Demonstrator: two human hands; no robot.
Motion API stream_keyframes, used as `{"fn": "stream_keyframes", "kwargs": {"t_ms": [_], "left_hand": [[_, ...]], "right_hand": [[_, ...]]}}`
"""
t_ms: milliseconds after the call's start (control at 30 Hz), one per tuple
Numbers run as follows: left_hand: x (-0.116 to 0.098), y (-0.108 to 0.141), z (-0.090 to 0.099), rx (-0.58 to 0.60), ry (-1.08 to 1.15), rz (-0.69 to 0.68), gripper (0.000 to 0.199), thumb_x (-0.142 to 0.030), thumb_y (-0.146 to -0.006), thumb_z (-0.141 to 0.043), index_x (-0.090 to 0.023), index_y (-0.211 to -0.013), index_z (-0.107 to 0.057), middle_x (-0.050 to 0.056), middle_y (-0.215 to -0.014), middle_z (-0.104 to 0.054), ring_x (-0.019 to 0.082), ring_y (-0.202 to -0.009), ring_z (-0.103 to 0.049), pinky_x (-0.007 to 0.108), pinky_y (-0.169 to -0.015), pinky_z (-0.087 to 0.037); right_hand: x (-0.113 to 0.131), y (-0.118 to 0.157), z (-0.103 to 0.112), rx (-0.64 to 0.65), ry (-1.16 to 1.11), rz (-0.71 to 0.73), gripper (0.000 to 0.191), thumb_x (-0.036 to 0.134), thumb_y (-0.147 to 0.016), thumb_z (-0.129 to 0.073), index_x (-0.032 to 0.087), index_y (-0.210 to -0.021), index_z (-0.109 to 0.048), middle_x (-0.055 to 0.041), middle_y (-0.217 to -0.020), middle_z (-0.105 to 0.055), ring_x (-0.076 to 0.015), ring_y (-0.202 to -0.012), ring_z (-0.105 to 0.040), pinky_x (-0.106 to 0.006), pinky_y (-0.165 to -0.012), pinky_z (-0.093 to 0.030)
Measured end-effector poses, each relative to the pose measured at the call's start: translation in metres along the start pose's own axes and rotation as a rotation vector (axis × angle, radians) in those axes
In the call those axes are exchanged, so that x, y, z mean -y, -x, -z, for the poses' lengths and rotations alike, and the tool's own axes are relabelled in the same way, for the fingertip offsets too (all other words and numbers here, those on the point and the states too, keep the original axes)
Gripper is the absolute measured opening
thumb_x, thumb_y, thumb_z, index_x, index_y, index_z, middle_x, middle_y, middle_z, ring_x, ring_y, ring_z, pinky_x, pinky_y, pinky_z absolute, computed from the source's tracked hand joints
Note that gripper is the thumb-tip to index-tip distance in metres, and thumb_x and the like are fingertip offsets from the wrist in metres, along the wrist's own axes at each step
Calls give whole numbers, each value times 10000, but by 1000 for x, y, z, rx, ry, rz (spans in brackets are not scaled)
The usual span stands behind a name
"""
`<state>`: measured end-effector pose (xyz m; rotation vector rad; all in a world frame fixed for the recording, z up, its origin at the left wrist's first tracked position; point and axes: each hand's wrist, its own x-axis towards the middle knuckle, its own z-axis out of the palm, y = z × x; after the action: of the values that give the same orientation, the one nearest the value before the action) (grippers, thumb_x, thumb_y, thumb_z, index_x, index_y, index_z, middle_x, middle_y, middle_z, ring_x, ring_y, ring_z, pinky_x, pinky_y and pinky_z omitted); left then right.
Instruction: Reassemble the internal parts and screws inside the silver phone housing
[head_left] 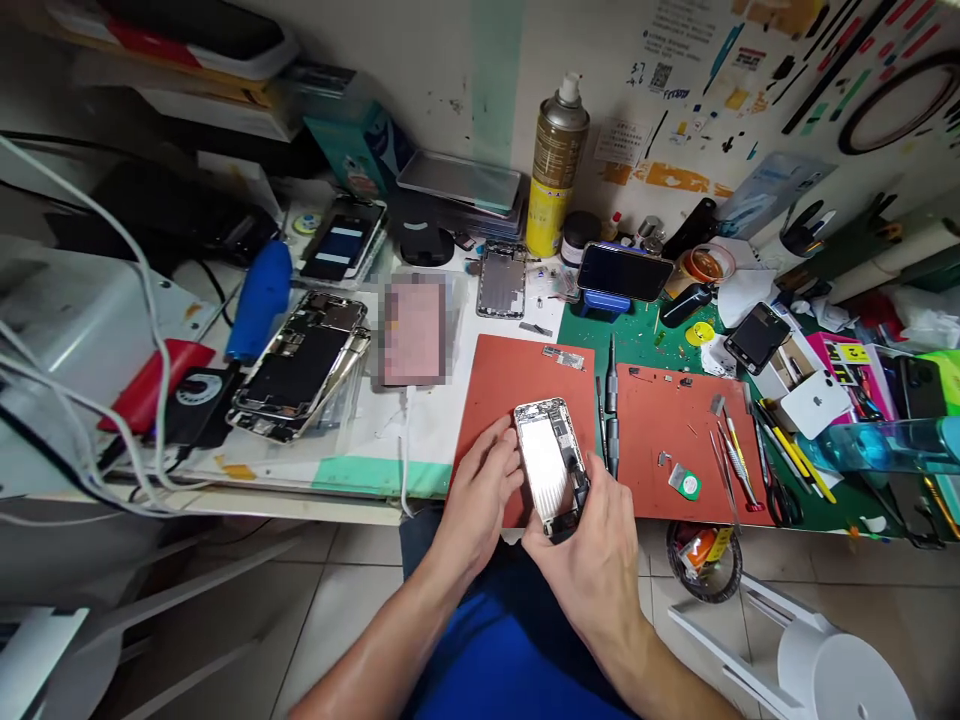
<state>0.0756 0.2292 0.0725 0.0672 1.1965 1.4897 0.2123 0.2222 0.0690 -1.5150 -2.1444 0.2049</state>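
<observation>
A phone housing [546,462], opened with its silvery inside facing up, is tilted above the near edge of the left red mat. My right hand [592,530] grips its lower right side, with the thumb at the bottom edge and fingers along the right. Dark flex parts show inside the housing near those fingers. My left hand [480,500] is closed at the housing's left edge, its fingers curled in against the side. How firmly they press cannot be seen.
Right of the red mat [487,385] lie screwdrivers [613,400]; farther right are tweezers [727,465] and scissors [784,498]. Opened phones [300,365] lie left. A spray can [557,165] and propped phone [625,271] stand behind. A bin [703,590] sits below the table edge.
</observation>
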Motion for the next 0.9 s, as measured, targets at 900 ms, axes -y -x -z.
{"fn": "stream_keyframes", "kwargs": {"t_ms": [900], "left_hand": [[50,53,-1,21,-121,-103,359,-447,-957,-766,-240,-1217,-629,74,-1207,-752,237,-1105,-746,346,-917,-630]], "right_hand": [[-18,7,29,1,-290,-35,123,165,-1060,-638,145,-1169,-691,-76,-971,-626,-237,-914,-566,-386,-813,-497]]}}
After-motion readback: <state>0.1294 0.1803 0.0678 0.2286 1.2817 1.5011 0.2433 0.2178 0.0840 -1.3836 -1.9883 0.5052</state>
